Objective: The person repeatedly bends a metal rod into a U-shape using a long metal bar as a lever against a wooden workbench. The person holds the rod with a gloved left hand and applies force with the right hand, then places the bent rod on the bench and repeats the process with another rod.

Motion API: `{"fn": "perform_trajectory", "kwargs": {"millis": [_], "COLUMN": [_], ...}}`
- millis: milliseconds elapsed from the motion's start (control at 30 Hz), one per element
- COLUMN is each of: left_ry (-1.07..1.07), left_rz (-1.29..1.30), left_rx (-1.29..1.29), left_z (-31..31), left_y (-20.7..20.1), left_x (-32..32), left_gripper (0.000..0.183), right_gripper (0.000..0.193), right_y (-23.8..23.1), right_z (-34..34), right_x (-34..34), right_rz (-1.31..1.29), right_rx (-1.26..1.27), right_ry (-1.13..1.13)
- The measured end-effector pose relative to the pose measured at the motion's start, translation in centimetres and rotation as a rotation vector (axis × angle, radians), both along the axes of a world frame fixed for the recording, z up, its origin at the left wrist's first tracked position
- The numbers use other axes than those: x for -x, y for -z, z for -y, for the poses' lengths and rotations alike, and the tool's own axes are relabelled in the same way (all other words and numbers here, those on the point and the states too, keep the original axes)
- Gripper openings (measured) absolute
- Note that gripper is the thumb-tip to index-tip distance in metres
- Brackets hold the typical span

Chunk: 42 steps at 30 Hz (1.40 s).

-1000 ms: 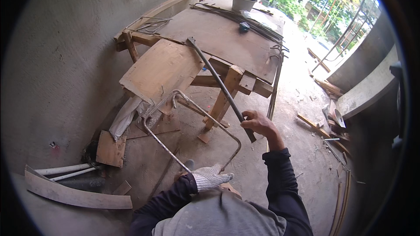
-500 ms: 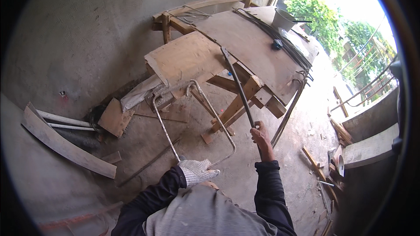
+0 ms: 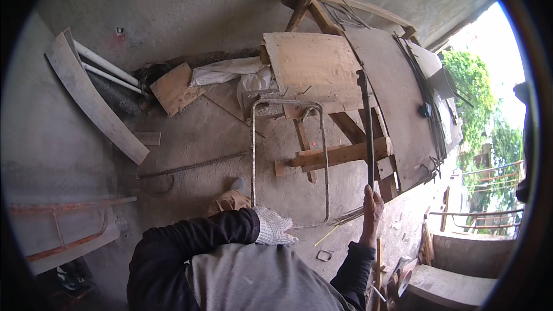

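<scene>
In a white knit glove, my left hand is closed on the lower side of a steel rod bent into a rectangular hoop. The hoop stands out in front of me, and a short hooked end shows near its far right corner. My bare right hand is wrapped round a long dark metal bar to the hoop's right. Pointing away from me, the bar's notched far tip appears over the edge of a plywood-topped wooden bench. Whether tip and bench touch, I cannot tell.
Thin rods and a grey bucket lie on the bench's right part. A ribbed rod is on the floor at left, near a curved board and white pipes. Wood scraps lie at lower right.
The view has turned, so the bench appears farther right. The hoop and bar, slanted before, now stand nearly straight up in the picture. Both hands keep their hold.
</scene>
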<state>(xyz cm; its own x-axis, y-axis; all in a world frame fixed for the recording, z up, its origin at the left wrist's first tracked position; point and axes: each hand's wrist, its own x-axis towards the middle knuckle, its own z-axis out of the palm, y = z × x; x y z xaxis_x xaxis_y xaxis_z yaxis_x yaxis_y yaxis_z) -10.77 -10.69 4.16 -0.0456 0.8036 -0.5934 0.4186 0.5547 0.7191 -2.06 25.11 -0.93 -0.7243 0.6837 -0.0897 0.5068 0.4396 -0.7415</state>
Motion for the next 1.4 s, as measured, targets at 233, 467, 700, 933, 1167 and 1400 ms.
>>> {"fn": "perform_trajectory", "kwargs": {"millis": [233, 467, 700, 933, 1167, 1400], "left_ry": [-0.022, -0.106, -0.176, -0.107, 0.025, -0.064], "left_rz": [-0.144, -0.228, -0.427, -0.515, -0.604, -0.593], "left_rx": [0.01, 0.08, -0.052, 0.026, -0.043, 0.076], "left_z": [-0.1, -0.5, -0.5, -0.6, -0.4, -0.4], "left_y": [-0.5, -0.7, 1.5, 1.2, -0.4, 1.6], "left_x": [-0.8, -2.1, -3.9, -4.8, -4.4, -4.5], "left_gripper": [0.067, 0.062, 0.058, 0.038, 0.033, 0.043], "right_gripper": [0.06, 0.061, 0.056, 0.061, 0.072, 0.082], "right_y": [-4.1, -5.6, -8.6, -10.0, -11.0, -9.8], "right_z": [-1.0, -1.2, -3.2, -4.3, -4.2, -4.2], "right_x": [2.3, 9.1, 14.0, 21.1, 19.3, 17.7], "right_rz": [0.057, 0.126, 0.152, 0.32, 0.395, 0.373], "right_rx": [-0.042, -0.44, -0.56, -0.694, -0.67, -0.711], "right_ry": [-0.378, -0.756, -0.865, -0.872, -0.936, -0.884]}}
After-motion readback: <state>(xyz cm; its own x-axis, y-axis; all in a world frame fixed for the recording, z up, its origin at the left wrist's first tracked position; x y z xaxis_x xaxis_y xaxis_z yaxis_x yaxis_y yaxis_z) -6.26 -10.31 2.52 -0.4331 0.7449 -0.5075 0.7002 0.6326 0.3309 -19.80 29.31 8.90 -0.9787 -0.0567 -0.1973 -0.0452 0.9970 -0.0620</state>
